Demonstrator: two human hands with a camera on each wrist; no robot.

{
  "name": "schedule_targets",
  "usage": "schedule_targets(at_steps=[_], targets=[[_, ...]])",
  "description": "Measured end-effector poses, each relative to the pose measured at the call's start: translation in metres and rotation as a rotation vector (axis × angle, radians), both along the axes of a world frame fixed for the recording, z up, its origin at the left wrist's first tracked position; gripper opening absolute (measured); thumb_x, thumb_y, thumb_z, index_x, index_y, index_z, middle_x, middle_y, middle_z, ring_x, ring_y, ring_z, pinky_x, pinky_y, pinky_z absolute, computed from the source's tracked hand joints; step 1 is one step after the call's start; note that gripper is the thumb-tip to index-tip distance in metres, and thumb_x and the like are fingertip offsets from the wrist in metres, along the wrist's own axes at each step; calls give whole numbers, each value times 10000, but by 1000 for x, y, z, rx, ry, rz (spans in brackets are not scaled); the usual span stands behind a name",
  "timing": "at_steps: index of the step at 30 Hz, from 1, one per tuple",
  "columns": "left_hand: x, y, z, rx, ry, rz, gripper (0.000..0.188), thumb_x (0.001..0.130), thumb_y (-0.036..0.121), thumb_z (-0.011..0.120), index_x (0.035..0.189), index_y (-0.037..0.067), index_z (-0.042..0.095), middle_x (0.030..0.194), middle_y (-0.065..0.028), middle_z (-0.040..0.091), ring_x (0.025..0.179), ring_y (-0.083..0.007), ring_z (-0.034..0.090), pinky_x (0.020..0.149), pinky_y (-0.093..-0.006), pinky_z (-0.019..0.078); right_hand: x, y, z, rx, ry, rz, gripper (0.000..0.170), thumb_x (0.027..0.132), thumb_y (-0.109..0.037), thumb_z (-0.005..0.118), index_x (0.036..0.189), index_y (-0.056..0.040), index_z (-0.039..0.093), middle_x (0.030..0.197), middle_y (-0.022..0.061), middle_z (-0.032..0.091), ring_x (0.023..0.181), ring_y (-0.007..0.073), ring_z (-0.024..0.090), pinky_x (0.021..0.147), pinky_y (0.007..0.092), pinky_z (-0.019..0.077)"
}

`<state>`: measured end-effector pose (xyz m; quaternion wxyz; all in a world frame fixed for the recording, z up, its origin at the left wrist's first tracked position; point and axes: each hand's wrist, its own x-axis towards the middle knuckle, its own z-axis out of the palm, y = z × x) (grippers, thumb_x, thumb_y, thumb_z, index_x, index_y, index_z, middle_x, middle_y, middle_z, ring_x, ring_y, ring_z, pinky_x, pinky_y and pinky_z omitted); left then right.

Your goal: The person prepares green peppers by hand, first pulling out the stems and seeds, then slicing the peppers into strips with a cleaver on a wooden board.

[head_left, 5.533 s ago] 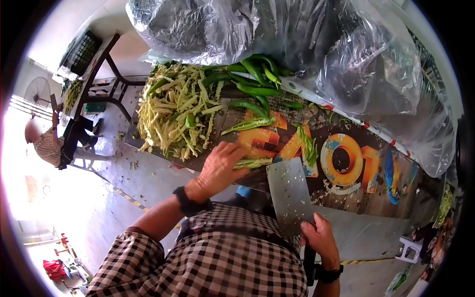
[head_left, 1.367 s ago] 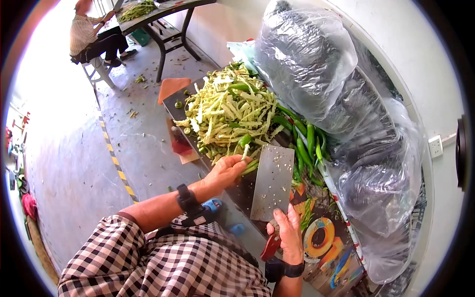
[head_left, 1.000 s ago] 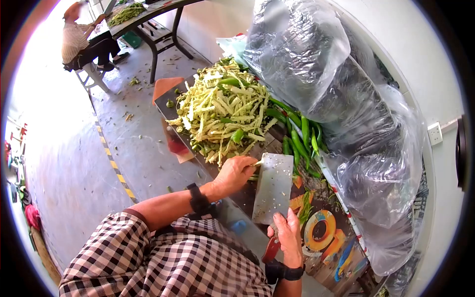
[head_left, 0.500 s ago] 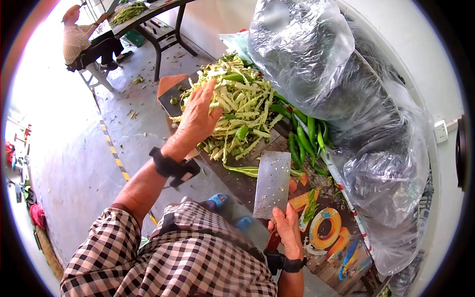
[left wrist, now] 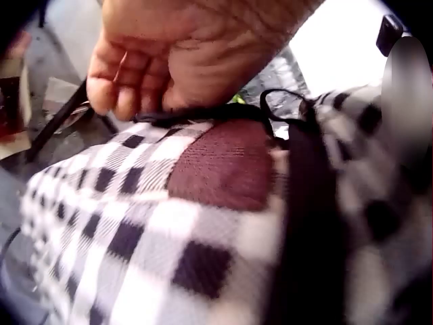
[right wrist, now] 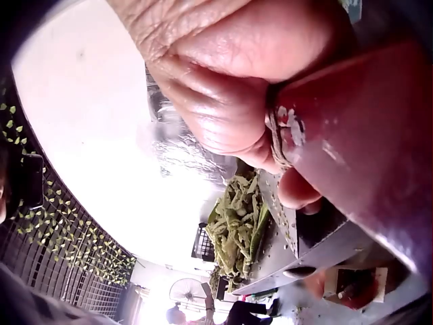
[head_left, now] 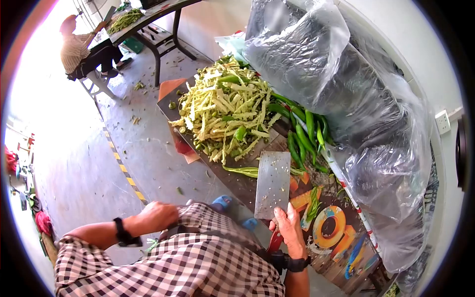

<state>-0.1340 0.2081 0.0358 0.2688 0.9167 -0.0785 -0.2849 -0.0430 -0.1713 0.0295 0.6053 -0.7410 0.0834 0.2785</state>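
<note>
My right hand (head_left: pixel 290 231) grips the red handle (right wrist: pixel 358 128) of a cleaver (head_left: pixel 273 185), thumb up near the blade. The broad blade, flecked with pale seeds, lies over the table's near edge. A slit green pepper (head_left: pixel 241 171) sticks out from beneath the blade's left side. My left hand (head_left: pixel 161 216) is low by the waist of the checkered clothing, away from the table. In the left wrist view its fingers (left wrist: pixel 126 100) are loosely curled beside a black strap (left wrist: pixel 183 118), holding nothing. Beyond the cleaver stands a heap of pale yellow-green pepper cores (head_left: pixel 222 111).
Several whole green chilies (head_left: pixel 306 136) lie right of the heap, against large clear plastic bags (head_left: pixel 341 99). Green scraps (head_left: pixel 312 205) lie on the painted tabletop (head_left: pixel 297 242). Another person (head_left: pixel 74 47) sits at a second table (head_left: pixel 163 7), far left.
My left hand pinched a pale strip near the blade, went over to the heap, then came back empty to the waist. The cleaver has stayed in my right hand.
</note>
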Motion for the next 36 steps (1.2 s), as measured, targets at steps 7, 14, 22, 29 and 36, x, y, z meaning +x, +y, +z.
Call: schedule_targets(at_steps=[7,14,22,29,36], targets=[[-59,45,40,-334,646,-28,217,974,201,562,1061,56,698,933,-58,718,807,-168,673,767,-309,565,3,-1,-3,122,30,-25,306,957,-251,549,1154,-18,534,824,37,616,555,105,557,503,240,445],[-101,31,58,-319,755,225,355,981,279,580,1254,56,624,1091,-121,706,923,-225,669,861,-326,539,0,-5,-12,158,-5,-7,299,963,-241,542,1156,-12,532,831,38,617,564,101,555,507,243,442],[-119,22,40,-241,701,345,288,986,247,571,1174,43,649,1032,-118,712,894,-213,676,797,-331,554,-2,-7,-12,208,-26,0,301,971,-227,545,1161,5,525,864,42,615,570,109,551,538,255,444],[-110,16,24,-184,654,355,284,985,242,572,1172,44,650,1031,-116,712,891,-210,676,794,-330,553,-2,-9,-15,254,-52,17,317,975,-222,533,1201,-1,519,856,41,621,564,101,551,521,247,438],[-96,11,10,-131,634,348,279,983,238,573,1170,45,650,1030,-115,712,887,-207,677,790,-329,553,2,-14,-23,212,-13,59,325,976,-208,527,1223,3,502,865,52,624,555,102,563,507,238,443]])
